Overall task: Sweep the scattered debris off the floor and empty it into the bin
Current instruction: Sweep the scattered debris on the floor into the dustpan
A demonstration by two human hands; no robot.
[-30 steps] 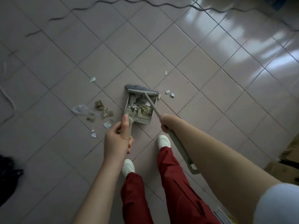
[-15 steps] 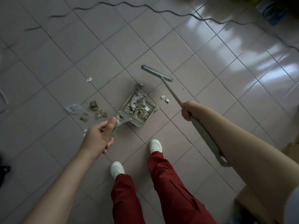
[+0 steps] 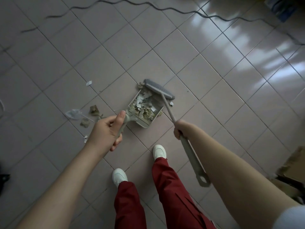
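Currently the collected debris (image 3: 142, 106) (torn paper scraps and dry leaf fragments) lies inside the dustpan (image 3: 145, 125), which sits on the tiled floor (image 3: 214, 96) ahead of the person's feet. The broom head (image 3: 158, 89) lies along the pan's open far edge, with a leaf fragment at its left end.

The left hand (image 3: 105, 131) grips the dustpan's handle, fingers curled round it and thumb laid along the top. The right hand (image 3: 179, 129) is closed round the broom handle (image 3: 189, 151) partway along. The handle's looped end projects back beside the right forearm.

Uncollected items lie left of the pan: brown leaf pieces (image 3: 94, 110), a clear plastic wrapper (image 3: 73, 114) and, farther out, a white scrap (image 3: 89, 83). A small pale scrap (image 3: 171, 103) lies just right of the pan, beside the broom shaft.

White shoes (image 3: 158, 151) and red trousers (image 3: 173, 187) occupy the near floor. A wavy cable (image 3: 165, 9) crosses the far tiles, well apart from the pan. A cardboard box (image 3: 293, 162) stands at the right edge. A dark object (image 3: 4, 178) at the left edge cannot be identified.
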